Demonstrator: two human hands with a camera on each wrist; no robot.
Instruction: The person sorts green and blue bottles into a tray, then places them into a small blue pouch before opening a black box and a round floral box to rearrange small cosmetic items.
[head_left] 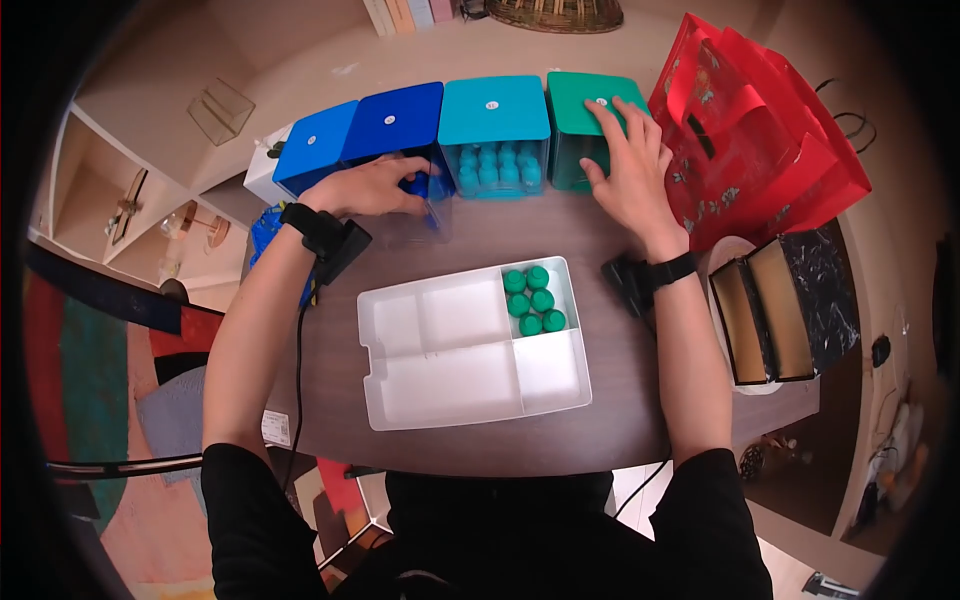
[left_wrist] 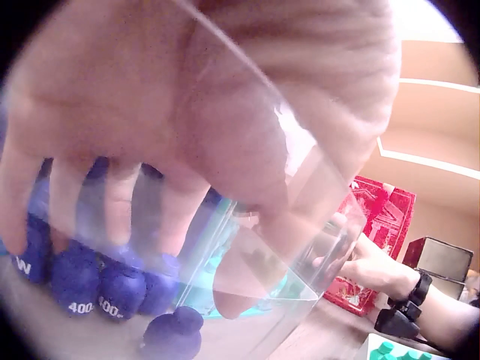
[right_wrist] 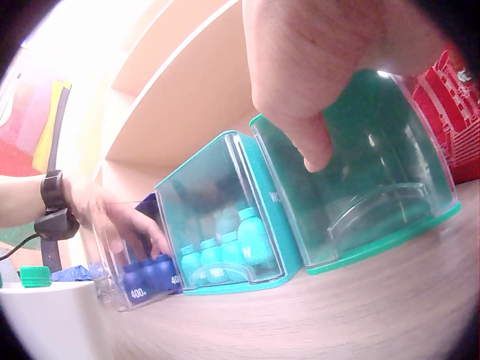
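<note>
The left hand reaches through the raised clear front flap of the dark blue box. Its fingers point down onto blue bottles in the left wrist view, the thumb apart from them; one blue bottle lies tilted nearer the front. On the green box rests the right hand, fingertips on the lid and thumb by the front. That box's clear front is closed, and no bottles show behind it.
A white divided tray has several green bottles in its far right compartment. Turquoise box with bottles stands between the hands, a lighter blue box at left. At right are a red bag and a black marbled box.
</note>
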